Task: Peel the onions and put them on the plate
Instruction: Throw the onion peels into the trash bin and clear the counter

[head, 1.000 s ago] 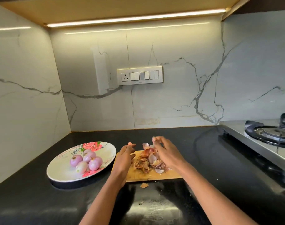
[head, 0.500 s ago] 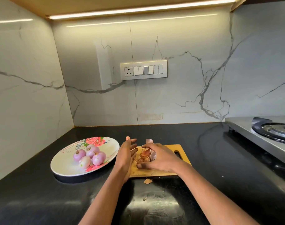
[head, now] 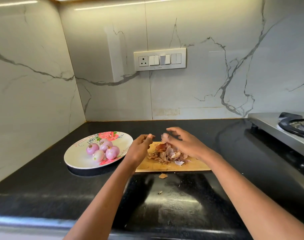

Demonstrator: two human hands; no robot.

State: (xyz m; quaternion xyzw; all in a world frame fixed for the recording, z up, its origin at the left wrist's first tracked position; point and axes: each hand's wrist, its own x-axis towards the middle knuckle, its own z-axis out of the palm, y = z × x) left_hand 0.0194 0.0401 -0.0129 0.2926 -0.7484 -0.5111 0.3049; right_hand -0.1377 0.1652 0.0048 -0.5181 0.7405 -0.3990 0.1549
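A glossy black bench fills a corner walled in pale marble-veined panels, with a cream switch plate on the back wall. At left, an oval white plate with red floral print rests on the bench and carries a cluster of peeled onions, smooth, rounded and pink-purple, touching one another. Just right of the plate lies a flat wooden cutting board, bearing a heap of dry, papery onion skins in brown and pale pink; one loose scrap of skin lies on the bench just before the board. The left hand is raised over the board's left end, fingers loosely curled toward the thumb and apparently empty. The right hand hovers above the heap, its fingertips seeming to pinch a small pale piece, probably skin, though motion blur leaves this uncertain. At far right stands a stainless steel gas stove with a black burner ring.
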